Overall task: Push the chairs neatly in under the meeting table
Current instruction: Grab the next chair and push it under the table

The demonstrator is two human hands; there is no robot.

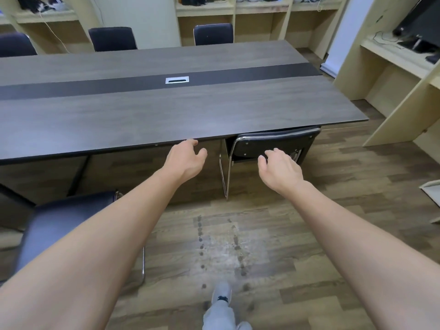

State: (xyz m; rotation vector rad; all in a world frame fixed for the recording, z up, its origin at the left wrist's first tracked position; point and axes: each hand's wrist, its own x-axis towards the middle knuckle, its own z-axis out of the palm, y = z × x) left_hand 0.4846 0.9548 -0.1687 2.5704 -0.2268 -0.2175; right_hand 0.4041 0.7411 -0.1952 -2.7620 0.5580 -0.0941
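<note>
A long grey wood meeting table (166,110) with a dark centre strip fills the upper half of the view. A black chair with a chrome frame (257,145) stands tucked under its near edge at the right. My right hand (279,167) hovers open just in front of that chair's backrest, apart from it. My left hand (187,157) is open too, its fingertips close to the table's near edge. A second black chair (64,217) stands out from the table at the lower left, partly hidden by my left forearm.
Three dark chairs (112,39) (213,34) (14,45) line the table's far side. Beige shelf units (390,75) run along the back and right walls, with a monitor (421,22) on the right. Wood floor (238,246) lies in front of me; my shoe (221,292) shows below.
</note>
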